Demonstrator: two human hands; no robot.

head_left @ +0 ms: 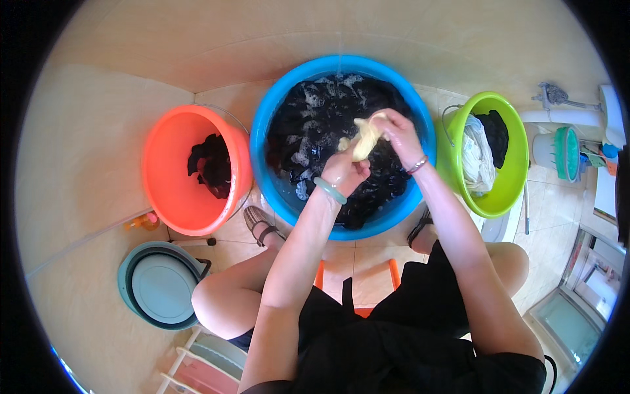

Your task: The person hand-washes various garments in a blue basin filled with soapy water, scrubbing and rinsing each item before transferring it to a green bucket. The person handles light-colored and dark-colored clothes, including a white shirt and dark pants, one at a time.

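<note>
A large blue basin (261, 111) in front of me holds dark, wet clothes (308, 121) in water with patches of suds. Above it, a small crumpled pale yellow cloth (366, 139) is stretched between my hands; its exact kind is unclear. My left hand (346, 172), with a pale green bangle at the wrist, is closed on the lower end of the cloth. The fingers of my right hand (398, 136) pinch its upper end. Both hands are over the middle of the basin, above the dark clothes.
An orange bucket (164, 171) with dark cloth stands left of the basin. At right, a green bucket (518, 164) holds white and dark clothes. A grey-green collapsible tub (164, 289) is near my left knee. Walls close in behind and left; a white pipe (564, 117) runs at right.
</note>
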